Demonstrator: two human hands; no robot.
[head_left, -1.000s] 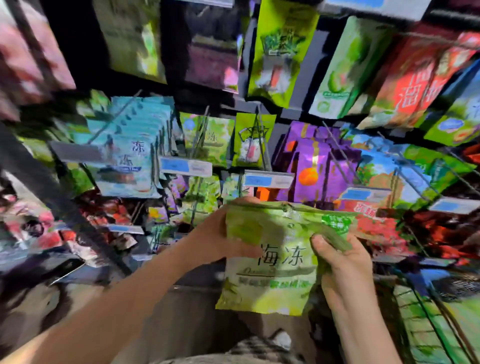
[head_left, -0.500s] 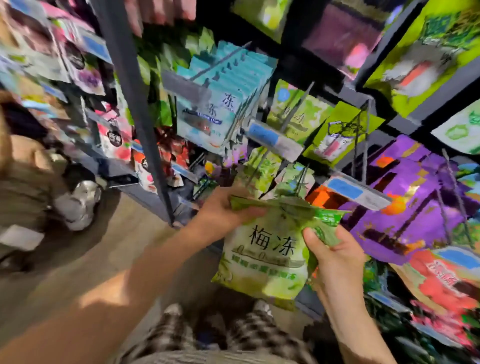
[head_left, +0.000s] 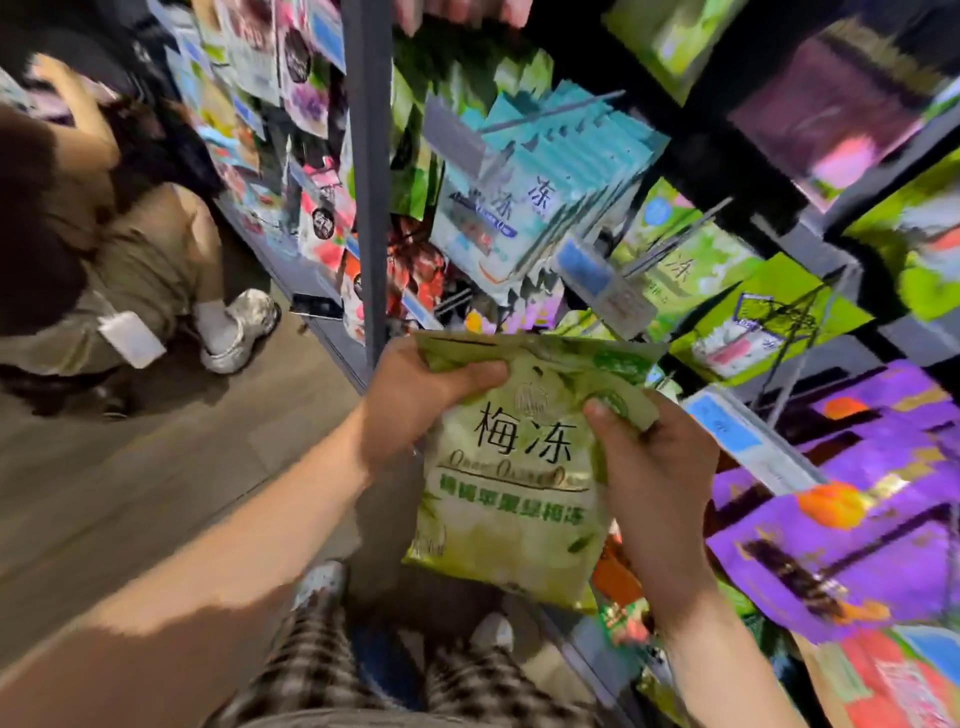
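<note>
Green bag (head_left: 514, 499) held near, just before rack (head_left: 369, 208); left hand (head_left: 415, 400) pinches its top edge, right hand (head_left: 654, 478) grips its right side; probably hanging step, next needs top lined with a peg.

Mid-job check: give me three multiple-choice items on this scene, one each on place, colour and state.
1. The green packet is: A) on a peg B) held in both hands C) on the floor
2. The hanging packets to the right of the right hand are: A) purple B) white C) black
3. The left hand is: A) open and idle B) gripping the packet's top C) on a price tag

Key: B, both hands grip it; A, their fronts are purple; B, its thumb curls over the top edge.
</note>
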